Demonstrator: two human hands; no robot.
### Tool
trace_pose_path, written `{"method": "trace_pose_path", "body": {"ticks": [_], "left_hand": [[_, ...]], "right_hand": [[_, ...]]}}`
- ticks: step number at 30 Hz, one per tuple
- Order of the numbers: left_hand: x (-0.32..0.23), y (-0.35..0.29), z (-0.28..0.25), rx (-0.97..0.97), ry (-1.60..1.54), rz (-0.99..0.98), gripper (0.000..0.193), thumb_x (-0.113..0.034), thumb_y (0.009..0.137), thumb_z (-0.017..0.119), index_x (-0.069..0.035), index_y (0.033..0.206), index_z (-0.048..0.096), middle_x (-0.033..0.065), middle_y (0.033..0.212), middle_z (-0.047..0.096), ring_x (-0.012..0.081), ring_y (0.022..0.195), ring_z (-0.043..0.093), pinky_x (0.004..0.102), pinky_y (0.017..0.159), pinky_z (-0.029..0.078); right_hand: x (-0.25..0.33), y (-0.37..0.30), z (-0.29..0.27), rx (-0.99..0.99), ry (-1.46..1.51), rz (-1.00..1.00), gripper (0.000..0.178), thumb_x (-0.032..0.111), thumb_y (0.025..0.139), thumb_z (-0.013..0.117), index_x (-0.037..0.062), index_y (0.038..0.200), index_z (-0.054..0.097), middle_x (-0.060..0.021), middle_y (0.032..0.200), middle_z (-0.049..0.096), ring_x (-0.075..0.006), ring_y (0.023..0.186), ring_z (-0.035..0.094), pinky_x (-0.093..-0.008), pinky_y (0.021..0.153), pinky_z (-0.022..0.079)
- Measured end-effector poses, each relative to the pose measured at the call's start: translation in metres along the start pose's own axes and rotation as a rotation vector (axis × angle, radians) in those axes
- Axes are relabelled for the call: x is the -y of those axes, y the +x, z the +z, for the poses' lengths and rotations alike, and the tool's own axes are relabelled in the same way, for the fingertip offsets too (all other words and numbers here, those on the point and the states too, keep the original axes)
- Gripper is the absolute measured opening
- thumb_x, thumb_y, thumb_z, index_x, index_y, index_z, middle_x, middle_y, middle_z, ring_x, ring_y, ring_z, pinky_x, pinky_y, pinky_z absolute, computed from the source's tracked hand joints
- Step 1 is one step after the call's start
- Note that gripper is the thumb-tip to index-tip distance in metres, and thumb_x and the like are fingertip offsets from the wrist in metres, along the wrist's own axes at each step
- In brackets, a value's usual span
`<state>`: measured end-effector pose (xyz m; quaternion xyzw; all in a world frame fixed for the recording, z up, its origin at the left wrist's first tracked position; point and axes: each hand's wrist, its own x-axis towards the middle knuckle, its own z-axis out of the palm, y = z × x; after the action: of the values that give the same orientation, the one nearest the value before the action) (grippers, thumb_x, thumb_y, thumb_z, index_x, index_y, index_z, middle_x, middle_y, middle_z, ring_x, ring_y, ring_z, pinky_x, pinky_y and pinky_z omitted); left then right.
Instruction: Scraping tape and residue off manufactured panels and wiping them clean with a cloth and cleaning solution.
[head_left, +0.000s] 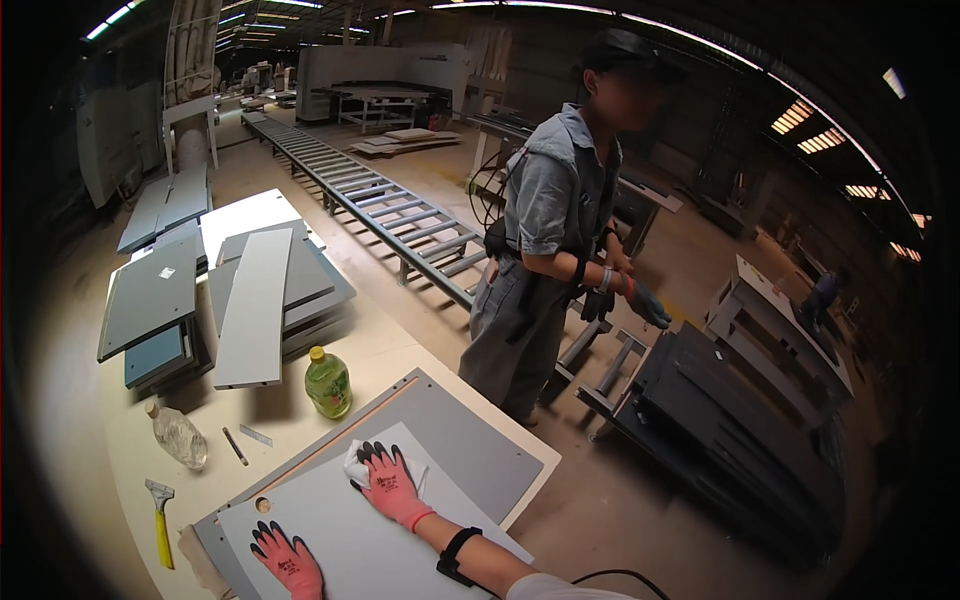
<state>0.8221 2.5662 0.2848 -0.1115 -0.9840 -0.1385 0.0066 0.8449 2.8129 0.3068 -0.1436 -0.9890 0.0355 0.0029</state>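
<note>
My right hand [390, 488], in a pink glove with black fingertips, holds a crumpled white cloth [416, 476] down against a light grey panel [365, 545]. On the near left of this panel my left hand [288, 563], gloved alike, lies flat with its fingers apart. A darker grey panel [470, 440] lies underneath and sticks out on the far side. Left of them on the table are a scraper with a yellow handle [161, 528], a dark pen-like stick [236, 447] and a small flat metal strip [256, 436].
A clear bottle [180, 437] lies tilted near a green bottle with a yellow cap [328, 385]. Stacked grey panels [150, 300] fill the table's far end. Beyond it runs a roller conveyor [390, 220]. A person [560, 200] stands at the right, near dark stacked panels [735, 430].
</note>
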Motion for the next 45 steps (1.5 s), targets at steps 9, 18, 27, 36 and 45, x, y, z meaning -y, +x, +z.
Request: {"method": "trace_pose_path", "body": {"ticks": [9,18,27,36,45], "left_hand": [[-0.004,0.000,-0.002,0.045,0.200,0.042,0.061,-0.039,0.093,0.034,0.000,0.140,0.028,0.0198,0.146,0.026,0.0350,0.134,0.025,0.0496,0.109,0.014],[-0.012,0.003,0.001,-0.055,0.319,0.106,0.056,-0.035,0.094,0.031,-0.001,0.138,0.031,0.0207,0.139,0.037,0.0347,0.127,0.035,0.0500,0.105,0.024],[0.006,0.001,0.008,-0.105,0.303,0.188,0.059,-0.038,0.091,0.034,0.000,0.136,0.033,0.0228,0.136,0.039,0.0377,0.123,0.037,0.0544,0.101,0.026],[0.022,0.009,0.019,-0.158,0.456,0.245,0.057,-0.038,0.090,0.035,-0.001,0.134,0.036,0.0201,0.132,0.042,0.0347,0.117,0.042,0.0523,0.093,0.034],[0.012,0.021,0.079,-0.220,0.401,0.371,0.056,-0.037,0.090,0.036,-0.002,0.133,0.038,0.0202,0.131,0.043,0.0348,0.116,0.042,0.0519,0.092,0.034]], "right_hand": [[0.079,0.013,0.015,-0.004,0.228,-0.251,0.053,0.039,0.088,0.048,-0.0016,0.122,0.050,-0.0152,0.128,0.045,-0.0293,0.130,0.030,-0.0465,0.110,0.015],[0.115,0.033,0.029,0.008,0.246,-0.265,0.055,0.040,0.084,0.052,0.0018,0.124,0.049,-0.0137,0.132,0.044,-0.0274,0.131,0.030,-0.0492,0.112,0.009],[-0.016,0.022,0.011,-0.088,0.000,0.337,0.059,0.042,0.087,0.048,0.0011,0.129,0.041,-0.0137,0.130,0.043,-0.0286,0.128,0.032,-0.0475,0.110,0.014],[0.039,0.045,0.001,0.019,0.151,0.308,0.059,0.042,0.089,0.042,0.0013,0.131,0.041,-0.0147,0.140,0.036,-0.0291,0.133,0.027,-0.0501,0.111,0.011],[0.167,0.070,0.103,-0.660,0.549,-0.253,0.049,0.041,0.073,0.055,-0.0005,0.100,0.051,-0.0194,0.114,0.051,-0.0341,0.116,0.043,-0.0522,0.107,0.023]]}}
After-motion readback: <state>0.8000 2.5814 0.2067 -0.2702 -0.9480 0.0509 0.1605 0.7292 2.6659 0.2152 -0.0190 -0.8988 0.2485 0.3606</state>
